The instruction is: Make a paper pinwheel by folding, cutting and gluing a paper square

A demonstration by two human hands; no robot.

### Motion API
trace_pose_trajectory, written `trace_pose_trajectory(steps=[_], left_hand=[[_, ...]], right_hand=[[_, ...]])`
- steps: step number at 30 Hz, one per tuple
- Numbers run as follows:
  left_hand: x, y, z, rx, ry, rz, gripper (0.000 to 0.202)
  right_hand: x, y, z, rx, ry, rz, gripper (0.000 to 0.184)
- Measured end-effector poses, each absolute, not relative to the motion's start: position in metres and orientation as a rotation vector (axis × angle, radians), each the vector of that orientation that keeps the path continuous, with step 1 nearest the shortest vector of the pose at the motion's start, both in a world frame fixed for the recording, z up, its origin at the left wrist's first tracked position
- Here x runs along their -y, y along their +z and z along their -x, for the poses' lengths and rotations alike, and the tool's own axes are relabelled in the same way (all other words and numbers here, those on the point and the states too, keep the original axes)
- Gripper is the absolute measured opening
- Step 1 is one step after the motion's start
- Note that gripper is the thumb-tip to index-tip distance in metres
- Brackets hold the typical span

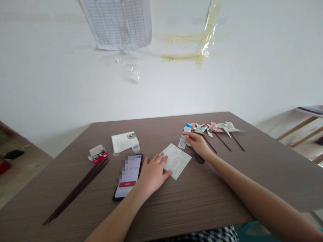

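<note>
My left hand (153,174) lies flat on the brown wood-grain table (191,201), fingers spread, its fingertips resting on a small printed paper sheet (176,161). My right hand (198,144) grips a small white bottle with a blue cap (184,136), tilted just above the table. Behind that hand lie several paper pinwheels (214,129) on dark sticks. A black scissor handle (200,159) sits just below my right hand. A smartphone (128,176) with a lit screen lies beside my left hand, and its upper left part is pixelated.
A bundle of long dark sticks (78,189), a red-and-white box (98,154), a printed booklet (124,142) and a small tape roll (135,148) lie on the table's left side. A white wall (75,84) with a taped paper chart (118,23) stands behind.
</note>
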State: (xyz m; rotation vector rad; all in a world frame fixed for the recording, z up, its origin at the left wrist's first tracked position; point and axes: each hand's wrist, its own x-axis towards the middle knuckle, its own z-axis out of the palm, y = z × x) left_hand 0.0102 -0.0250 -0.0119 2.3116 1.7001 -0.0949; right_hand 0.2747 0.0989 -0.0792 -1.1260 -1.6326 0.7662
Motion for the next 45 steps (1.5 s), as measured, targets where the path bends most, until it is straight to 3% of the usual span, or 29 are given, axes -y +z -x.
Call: trace_pose_trajectory(steps=[4,12,25,37,45], left_hand=[[0.025,-0.009,-0.010,-1.705,-0.119,-2.307,0.065],[0.024,-0.010,-0.006,-1.694,-0.093,-2.294,0.066],[0.022,-0.002,0.006,-1.736,-0.184,-2.281,0.070],[0.021,0.000,0.016,-1.721,-0.163,-2.308,0.067],[0.019,0.002,0.021,-1.712,-0.188,-2.306,0.068]], right_hand=[[-0.097,-0.079,-0.276,1.774,0.522,1.122,0.030],[-0.096,-0.077,-0.270,2.052,0.189,1.137,0.037],[-0.134,-0.048,-0.253,2.111,0.416,1.155,0.033],[-0.179,-0.035,-0.176,2.266,0.410,1.130,0.036],[-0.186,-0.029,-0.148,2.426,0.446,0.979,0.062]])
